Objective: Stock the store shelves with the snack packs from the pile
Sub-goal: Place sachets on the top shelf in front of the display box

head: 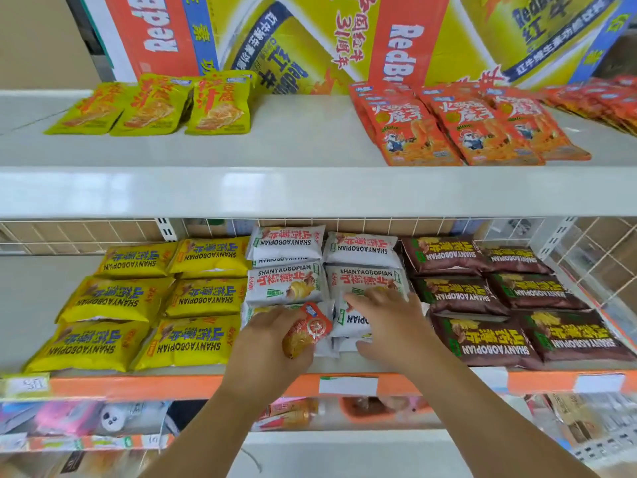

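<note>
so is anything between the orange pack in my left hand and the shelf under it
Yes: white packs already lie on the middle shelf right beneath the orange pack that the left hand holds, and the right hand rests flat on the white pack beside it.

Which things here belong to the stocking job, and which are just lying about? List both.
Job: left hand gripping the orange snack pack; right hand resting on the white packs; middle shelf.
Lying about: Red Bull cartons; price tag.
</note>
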The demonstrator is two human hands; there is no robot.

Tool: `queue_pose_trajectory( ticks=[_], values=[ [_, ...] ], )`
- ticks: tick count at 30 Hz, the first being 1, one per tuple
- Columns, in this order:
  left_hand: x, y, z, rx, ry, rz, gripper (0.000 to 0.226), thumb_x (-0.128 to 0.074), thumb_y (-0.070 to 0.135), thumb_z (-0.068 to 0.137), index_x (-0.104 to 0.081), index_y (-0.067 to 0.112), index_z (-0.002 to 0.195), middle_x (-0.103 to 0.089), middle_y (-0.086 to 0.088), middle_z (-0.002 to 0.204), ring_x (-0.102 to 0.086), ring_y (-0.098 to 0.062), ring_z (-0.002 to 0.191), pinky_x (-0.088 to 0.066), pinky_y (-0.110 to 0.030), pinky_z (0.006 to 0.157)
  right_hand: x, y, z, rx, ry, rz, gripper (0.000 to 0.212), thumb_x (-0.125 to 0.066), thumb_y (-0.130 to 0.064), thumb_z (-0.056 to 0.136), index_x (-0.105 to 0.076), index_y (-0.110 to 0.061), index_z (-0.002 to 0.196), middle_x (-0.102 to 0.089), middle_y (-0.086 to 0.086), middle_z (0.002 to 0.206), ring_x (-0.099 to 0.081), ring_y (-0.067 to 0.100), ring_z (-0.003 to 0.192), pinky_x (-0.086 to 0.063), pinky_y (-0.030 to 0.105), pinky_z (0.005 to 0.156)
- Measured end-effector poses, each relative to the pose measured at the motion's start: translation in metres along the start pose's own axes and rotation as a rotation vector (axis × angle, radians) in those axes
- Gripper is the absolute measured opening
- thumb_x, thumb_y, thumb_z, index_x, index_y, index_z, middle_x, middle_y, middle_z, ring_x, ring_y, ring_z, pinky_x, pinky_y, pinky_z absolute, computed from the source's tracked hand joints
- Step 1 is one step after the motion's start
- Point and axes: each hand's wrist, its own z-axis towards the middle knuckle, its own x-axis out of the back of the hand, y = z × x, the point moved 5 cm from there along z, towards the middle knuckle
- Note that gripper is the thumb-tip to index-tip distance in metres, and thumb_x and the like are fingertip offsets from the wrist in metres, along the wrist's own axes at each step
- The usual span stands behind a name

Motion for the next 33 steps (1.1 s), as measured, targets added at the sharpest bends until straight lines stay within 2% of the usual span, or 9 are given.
queue_pose_trajectory(
  ticks=[4, 12, 19, 28, 33],
  values=[
    [-0.002, 0.0, 0.001, -0.001, -0.001, 0.018, 0.049, -0.073, 0.05, 0.073, -0.066, 0.033, 0.118, -0.07, 0.01, 0.109, -0.064, -0.016, 0.096, -0.057, -0.032, 0.075, -0.007, -0.003, -0.001, 0.061, 0.021, 0.006, 0.08, -0.06, -0.061, 0.075, -0.024, -0.051, 0.146, -0.038, -0.003, 0.149, -0.033, 0.028, 0.139, -0.025, 0.058, 0.11],
    [-0.005, -0.002, -0.001, -0.02, 0.01, 0.025, 0.048, -0.076, 0.049, 0.073, -0.066, 0.033, 0.117, -0.069, 0.013, 0.111, -0.064, -0.014, 0.096, -0.056, -0.028, 0.075, -0.012, 0.004, 0.002, 0.153, 0.107, -0.037, 0.067, -0.052, -0.064, 0.072, -0.04, -0.048, 0.136, -0.054, -0.007, 0.133, -0.05, 0.027, 0.119, -0.041, 0.051, 0.096],
    [-0.004, -0.001, 0.0, -0.028, 0.021, 0.035, 0.049, -0.076, 0.049, 0.072, -0.067, 0.031, 0.117, -0.07, 0.011, 0.112, -0.064, -0.015, 0.096, -0.055, -0.028, 0.076, -0.012, 0.005, -0.001, 0.157, 0.152, -0.023, 0.067, -0.06, -0.061, 0.072, -0.042, -0.048, 0.135, -0.054, -0.01, 0.13, -0.052, 0.025, 0.115, -0.042, 0.048, 0.094],
    [-0.007, 0.0, -0.001, -0.014, 0.016, 0.058, 0.051, -0.073, 0.05, 0.074, -0.064, 0.03, 0.12, -0.068, 0.008, 0.115, -0.062, -0.019, 0.1, -0.056, -0.032, 0.08, -0.011, 0.006, -0.003, 0.141, 0.129, -0.03, 0.067, -0.056, -0.061, 0.074, -0.039, -0.049, 0.138, -0.052, -0.011, 0.134, -0.051, 0.024, 0.118, -0.04, 0.046, 0.099],
    [-0.01, 0.002, -0.003, 0.014, 0.017, 0.082, 0.053, -0.069, 0.051, 0.075, -0.062, 0.031, 0.123, -0.064, 0.007, 0.12, -0.059, -0.022, 0.104, -0.056, -0.037, 0.082, -0.012, 0.005, -0.004, 0.154, 0.158, -0.016, 0.067, -0.055, -0.061, 0.072, -0.043, -0.048, 0.136, -0.054, -0.009, 0.132, -0.053, 0.025, 0.113, -0.042, 0.046, 0.097]
  ],
)
